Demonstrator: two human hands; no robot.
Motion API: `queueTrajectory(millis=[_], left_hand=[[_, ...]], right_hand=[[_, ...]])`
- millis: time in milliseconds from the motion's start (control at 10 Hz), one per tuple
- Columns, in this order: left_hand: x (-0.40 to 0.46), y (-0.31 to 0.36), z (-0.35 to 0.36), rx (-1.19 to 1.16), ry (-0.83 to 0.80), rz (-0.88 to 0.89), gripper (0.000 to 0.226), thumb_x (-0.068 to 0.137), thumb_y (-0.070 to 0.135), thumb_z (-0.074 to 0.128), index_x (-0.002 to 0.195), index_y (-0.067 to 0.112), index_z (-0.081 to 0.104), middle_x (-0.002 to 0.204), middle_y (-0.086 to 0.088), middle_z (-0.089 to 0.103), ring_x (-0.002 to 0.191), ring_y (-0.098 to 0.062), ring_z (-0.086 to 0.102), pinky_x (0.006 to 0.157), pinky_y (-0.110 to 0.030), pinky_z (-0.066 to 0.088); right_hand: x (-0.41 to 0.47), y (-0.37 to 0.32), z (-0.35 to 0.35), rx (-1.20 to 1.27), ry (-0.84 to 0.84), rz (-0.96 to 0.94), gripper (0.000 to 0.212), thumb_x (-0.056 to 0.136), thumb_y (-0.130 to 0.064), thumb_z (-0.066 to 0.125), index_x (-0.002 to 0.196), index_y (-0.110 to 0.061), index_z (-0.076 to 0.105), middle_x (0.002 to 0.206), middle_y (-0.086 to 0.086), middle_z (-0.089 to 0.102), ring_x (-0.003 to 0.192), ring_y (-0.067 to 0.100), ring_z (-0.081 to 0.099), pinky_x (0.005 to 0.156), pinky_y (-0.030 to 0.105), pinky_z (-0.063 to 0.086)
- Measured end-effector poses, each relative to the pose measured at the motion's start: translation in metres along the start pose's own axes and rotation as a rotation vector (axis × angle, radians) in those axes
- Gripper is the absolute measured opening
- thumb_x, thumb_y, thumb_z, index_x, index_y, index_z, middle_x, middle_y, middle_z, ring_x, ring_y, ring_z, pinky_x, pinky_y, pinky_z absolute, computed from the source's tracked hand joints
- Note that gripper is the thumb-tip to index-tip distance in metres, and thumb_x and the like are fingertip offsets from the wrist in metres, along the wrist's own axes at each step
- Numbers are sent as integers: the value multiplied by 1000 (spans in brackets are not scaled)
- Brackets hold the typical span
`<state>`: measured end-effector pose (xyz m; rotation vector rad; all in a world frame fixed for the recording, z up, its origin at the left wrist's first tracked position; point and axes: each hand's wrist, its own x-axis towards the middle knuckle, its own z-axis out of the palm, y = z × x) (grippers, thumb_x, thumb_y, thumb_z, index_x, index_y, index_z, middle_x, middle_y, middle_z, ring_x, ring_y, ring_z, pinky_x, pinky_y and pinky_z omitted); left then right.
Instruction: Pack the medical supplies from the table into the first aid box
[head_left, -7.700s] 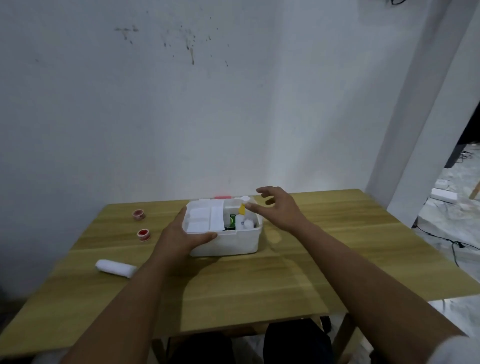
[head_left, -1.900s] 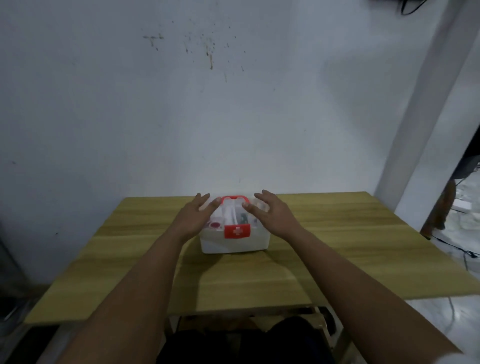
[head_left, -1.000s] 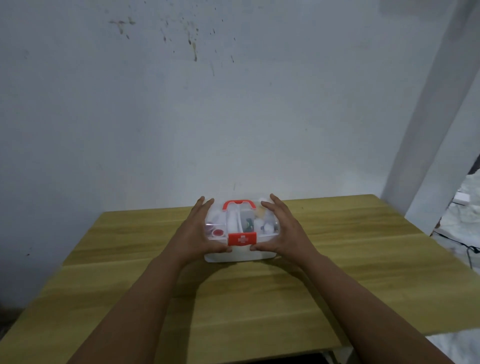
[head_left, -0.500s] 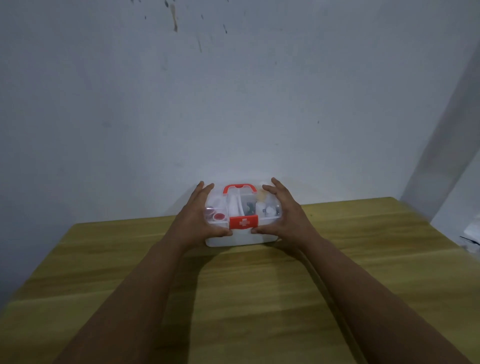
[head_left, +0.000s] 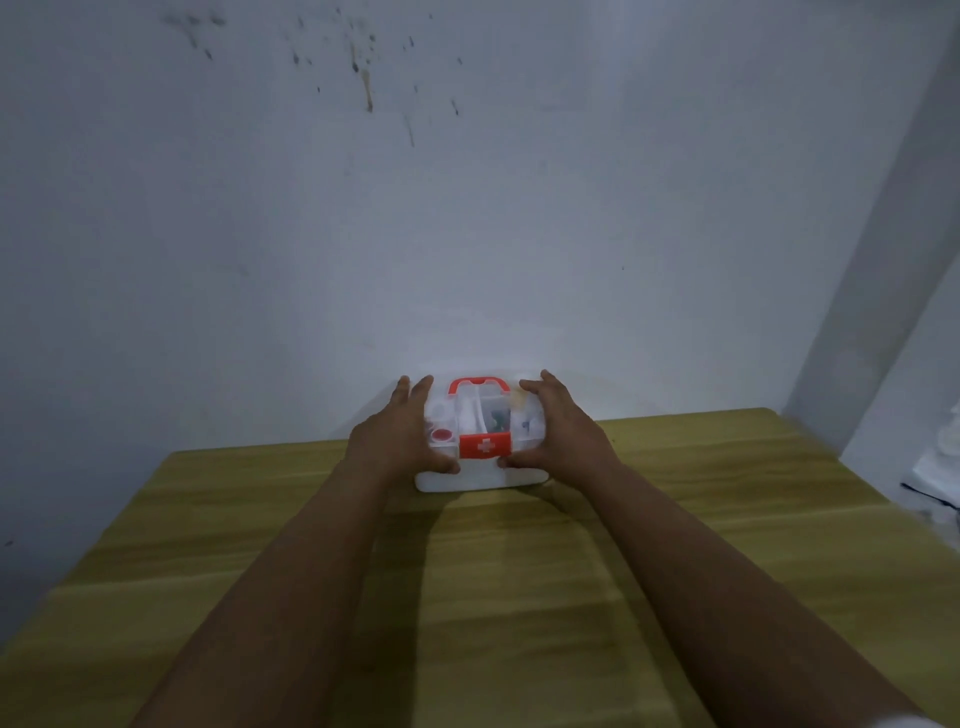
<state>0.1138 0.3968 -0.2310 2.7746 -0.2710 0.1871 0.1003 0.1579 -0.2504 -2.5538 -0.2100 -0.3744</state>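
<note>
The white wall (head_left: 467, 208) fills the upper half of the view, with dark flecks and a brownish drip toward 12 o'clock; a pale pillar (head_left: 883, 260) runs up the 2 o'clock side. Below it the wooden table (head_left: 519, 597) spreads across the lower half, its left and right front corners cut off by the frame. At 3 o'clock a strip of floor past the table edge is too blurred to read.

Both bare forearms reach in from 7 and 5 o'clock and meet at the first aid box (head_left: 480, 475), which sits at the far edge of the table, against the wall, just above the centre of the view. The left hand (head_left: 397, 441) lies spread over the box's left end, fingers open and pointing toward the wall, thumb pressed on the front beside the latch. The right hand (head_left: 563, 436) mirrors it on the right end. Each hand cups the box and covers its outer corner.

The box has a white base and a clear lid, closed. A red latch (head_left: 485, 446) with a white cross sits at the front middle, and a red handle (head_left: 479, 387) arches at the back. Through the lid a red-centred tape roll (head_left: 440, 435) shows at the left; the other contents are smeared and cannot be told apart.
</note>
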Motion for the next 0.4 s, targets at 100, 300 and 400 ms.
queueTrajectory(millis=[100, 300, 400], left_hand=[[-11, 17, -5, 68, 16, -51, 144, 64, 55, 91, 163, 31, -10, 172, -7, -10, 155, -37, 20, 110, -53, 43], [-106, 51, -33, -344, 236, 156, 98, 78, 63, 77, 159, 35, 28, 166, 5, 29, 147, -19, 37, 111, -46, 45], [-205, 54, -26, -716, -75, 182, 69, 68, 65, 83, 130, 43, 64, 134, 15, 65, 113, -5, 64, 91, -31, 57]], right_hand=[[-2, -14, -13, -168, -138, 56, 141, 55, -60, 93, 162, -33, 4, 172, 4, -1, 157, 29, 15, 116, 52, 37], [-43, -51, -81, 302, 93, 4, 106, 73, -47, 90, 159, -28, 32, 164, 0, 35, 150, 20, 35, 119, 43, 37], [-79, -81, -147, 649, 407, -204, 55, 84, -26, 85, 135, -21, 65, 134, -3, 68, 121, 14, 66, 100, 46, 57]])
